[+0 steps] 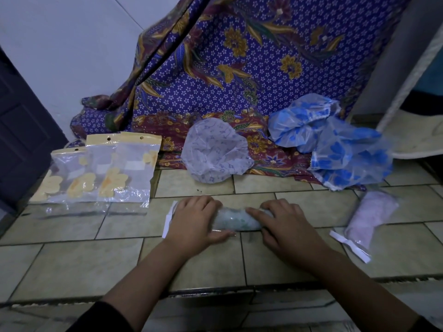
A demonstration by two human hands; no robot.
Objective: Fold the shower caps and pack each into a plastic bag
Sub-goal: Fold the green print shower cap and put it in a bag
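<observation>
On the tiled floor just in front of you, your left hand is cupping the left end of the bagged cap, fingers curling over its far side and thumb along the near side. Your right hand is pressing the right end with fairly straight fingers. The bag is lying crosswise, long axis left to right, its white flap poking out past your left hand. Bare tiles are lying open toward you. A finished pink pack is resting well apart on the right. Empty bags are lying on the left, nearer your left hand, and loose caps are sitting beyond.
</observation>
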